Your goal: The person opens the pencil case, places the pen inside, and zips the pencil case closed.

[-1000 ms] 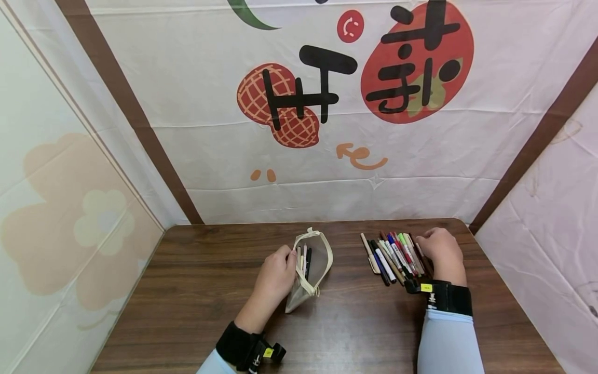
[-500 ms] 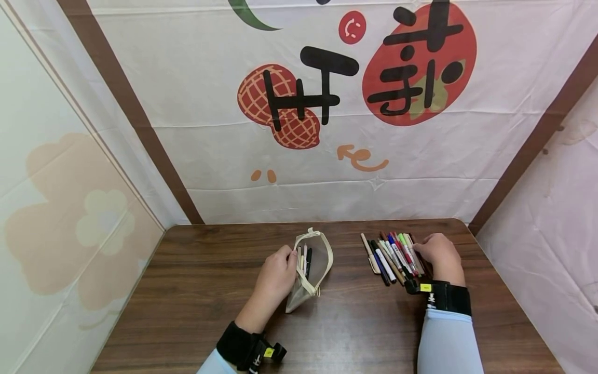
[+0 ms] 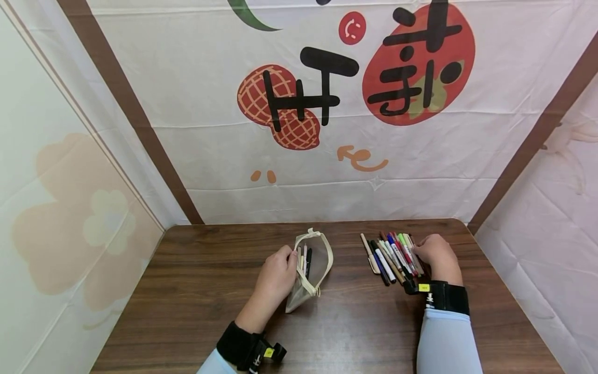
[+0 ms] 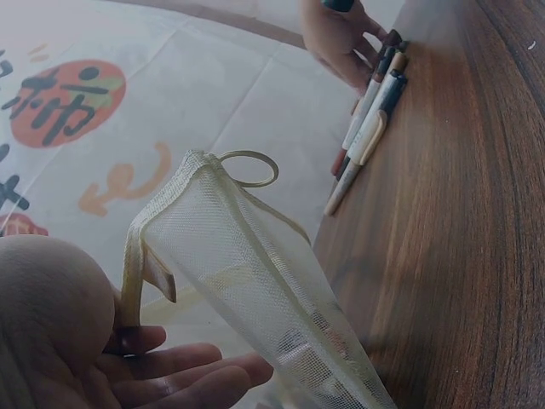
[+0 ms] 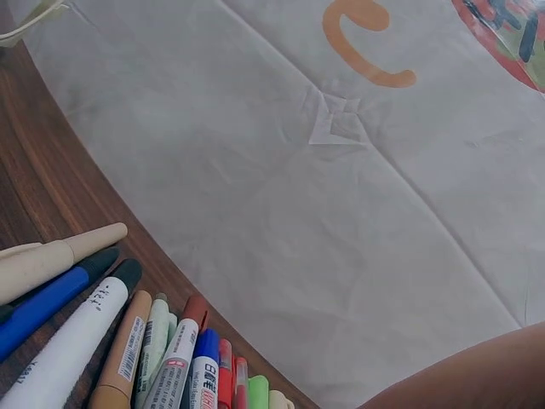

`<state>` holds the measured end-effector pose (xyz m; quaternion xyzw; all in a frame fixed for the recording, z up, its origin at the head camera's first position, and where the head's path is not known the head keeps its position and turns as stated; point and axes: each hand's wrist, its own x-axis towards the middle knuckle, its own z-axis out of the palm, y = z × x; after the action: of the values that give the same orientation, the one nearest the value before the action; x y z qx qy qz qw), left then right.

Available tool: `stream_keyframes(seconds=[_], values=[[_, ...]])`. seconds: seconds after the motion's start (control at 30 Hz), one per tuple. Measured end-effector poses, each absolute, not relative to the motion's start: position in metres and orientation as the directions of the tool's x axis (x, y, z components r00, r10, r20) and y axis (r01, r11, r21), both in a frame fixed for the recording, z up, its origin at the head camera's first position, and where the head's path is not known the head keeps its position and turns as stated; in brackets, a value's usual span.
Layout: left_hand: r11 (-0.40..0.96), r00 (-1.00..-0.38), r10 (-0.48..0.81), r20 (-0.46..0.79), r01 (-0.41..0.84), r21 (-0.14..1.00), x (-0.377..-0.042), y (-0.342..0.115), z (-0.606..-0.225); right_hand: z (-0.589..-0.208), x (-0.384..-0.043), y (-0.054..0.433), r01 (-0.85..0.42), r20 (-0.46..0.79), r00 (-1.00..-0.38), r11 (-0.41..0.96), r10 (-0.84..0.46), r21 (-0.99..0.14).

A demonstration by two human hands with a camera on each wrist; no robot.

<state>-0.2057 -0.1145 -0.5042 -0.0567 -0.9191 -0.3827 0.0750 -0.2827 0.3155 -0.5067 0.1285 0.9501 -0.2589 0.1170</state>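
My left hand (image 3: 275, 275) pinches the near-left rim of a cream mesh zip pouch (image 3: 322, 267), which stands with its mouth spread and several pens (image 3: 303, 259) inside. In the left wrist view, the pouch (image 4: 247, 264) has a ring on its corner; the thumb and index finger hold its zip edge while the other fingers lie along the mesh. My right hand (image 3: 438, 254) is at the right end of a row of pens and markers (image 3: 392, 259), touching the end ones. Its fingertips are mostly hidden, so whether they grip a pen cannot be told.
Pens and markers in white, blue, red, green and brown lie side by side on the brown wooden table (image 3: 210, 291), close to its back edge. A beige pen (image 3: 370, 253) is at the row's left end. A printed white cloth (image 3: 224, 202) hangs behind the table.
My right hand has shifted slightly left, against the right end of the pen row. My left hand and the pouch have stayed in place.
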Motion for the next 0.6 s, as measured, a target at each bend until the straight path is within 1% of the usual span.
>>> stream_keyframes(seconds=[0.1, 0.6], values=[[0.7, -0.982, 0.054, 0.182, 0.167, 0.695, -0.203, -0.1174, -0.5025, -0.5055, -0.276, 0.3134, 0.31, -0.294, -0.938, 0.828, 0.185, -0.468], [0.709, -0.981, 0.054, 0.187, 0.17, 0.685, -0.2042, -0.1176, -0.5056, -0.503, -0.2745, 0.3137, 0.324, -0.274, -0.938, 0.818, 0.212, -0.476]])
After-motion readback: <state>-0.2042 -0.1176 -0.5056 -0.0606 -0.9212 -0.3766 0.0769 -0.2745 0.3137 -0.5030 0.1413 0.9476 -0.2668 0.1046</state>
